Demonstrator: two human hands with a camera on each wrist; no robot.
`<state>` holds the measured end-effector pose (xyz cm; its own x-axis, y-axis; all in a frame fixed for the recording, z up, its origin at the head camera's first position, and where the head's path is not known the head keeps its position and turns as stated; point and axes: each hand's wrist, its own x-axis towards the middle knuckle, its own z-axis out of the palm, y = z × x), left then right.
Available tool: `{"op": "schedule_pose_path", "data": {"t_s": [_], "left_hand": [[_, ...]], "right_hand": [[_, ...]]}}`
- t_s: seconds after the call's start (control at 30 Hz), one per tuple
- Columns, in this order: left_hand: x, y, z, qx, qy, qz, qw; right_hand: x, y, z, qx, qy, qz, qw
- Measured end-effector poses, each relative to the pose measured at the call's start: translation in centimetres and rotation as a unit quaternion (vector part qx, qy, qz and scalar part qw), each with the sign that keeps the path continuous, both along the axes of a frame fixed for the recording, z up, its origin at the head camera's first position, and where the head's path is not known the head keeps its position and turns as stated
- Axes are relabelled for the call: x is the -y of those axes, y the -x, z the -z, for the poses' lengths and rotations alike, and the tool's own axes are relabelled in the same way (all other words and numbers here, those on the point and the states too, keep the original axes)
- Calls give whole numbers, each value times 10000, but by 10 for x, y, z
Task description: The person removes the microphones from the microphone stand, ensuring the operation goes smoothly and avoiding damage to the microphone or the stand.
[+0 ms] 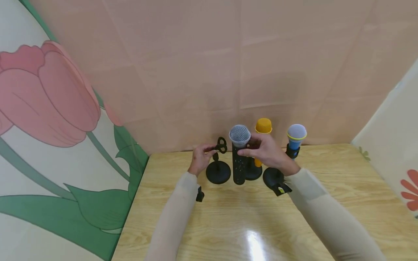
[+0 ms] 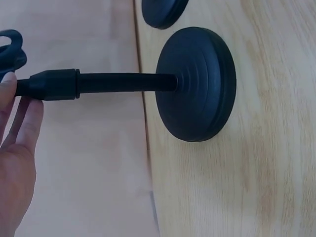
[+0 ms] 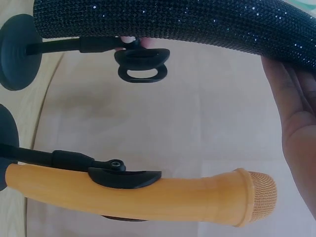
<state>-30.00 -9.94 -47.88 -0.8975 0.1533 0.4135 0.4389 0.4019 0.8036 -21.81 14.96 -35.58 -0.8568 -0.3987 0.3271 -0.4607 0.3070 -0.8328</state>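
1. Background first: a pale wood-look table (image 1: 225,224) is backed by a pinkish-beige cloth (image 1: 196,72). A tulip mural (image 1: 65,98) is painted well left of the orange mic (image 1: 263,125), and a red flower (image 1: 412,190) is seen far to its right. Both get cropped by the edges of the head view.

2. The orange mic itself is held in a black stand. Its middle is blocked by a hand in the head view; way more of it is shown from the right wrist, though the base there gets chopped off at the left edge.

3. The glittery black mic (image 1: 239,165) is held roughly upright just left of the orange mic. It's gripped below its silver head by the right hand (image 1: 269,153), thumb and fingers curled about the handle, spread only as wide as that. Some fingertips are hidden, and whether the bottom end is touching the table can't be told.

4. Further left of the orange mic, the left stand (image 1: 218,172) is pinched near the top by the left hand (image 1: 201,157), fingertips nearly together on the neck. The clip (image 1: 222,145) is cut off in the left wrist view.

5. Right of the orange mic, a blue mic (image 1: 296,132) is mounted, its lower part covered by the right hand and wrist.
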Motion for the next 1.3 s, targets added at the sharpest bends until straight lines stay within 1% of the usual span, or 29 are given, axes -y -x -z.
{"op": "schedule_pose_path", "data": {"t_s": [0.13,0.3,0.4,0.53,0.63,0.7,0.77,0.9,0.97,1.13,1.3], "left_hand": [[1,1,-1,82,16,-117,9999],[2,3,-1,141,-59,-107,9998],[3,5,-1,123,-99,-123,9998],[3,7,-3,2,-82,-167,9998],[3,8,-4,2,-93,-176,9998],[2,9,-4,46,-92,-192,9998],[2,10,-5,192,-72,-242,9995],[1,12,-6,325,-34,-331,9989],[1,12,-7,323,-4,-370,9988],[3,13,-9,216,63,-347,9991],[6,16,-8,217,125,-360,9990]], "right_hand": [[1,0,4,38,39,-35,10000],[1,0,10,166,-84,32,9998],[2,1,14,232,-64,17,9997],[3,2,19,267,115,-106,9995],[3,2,23,341,190,-132,9992],[3,2,25,396,181,-102,9990],[4,2,27,447,145,-71,9989],[2,3,32,491,13,7,9988],[1,3,34,496,-32,34,9988],[-1,3,39,492,-68,119,9987],[-2,3,45,542,-63,155,9984]]}}
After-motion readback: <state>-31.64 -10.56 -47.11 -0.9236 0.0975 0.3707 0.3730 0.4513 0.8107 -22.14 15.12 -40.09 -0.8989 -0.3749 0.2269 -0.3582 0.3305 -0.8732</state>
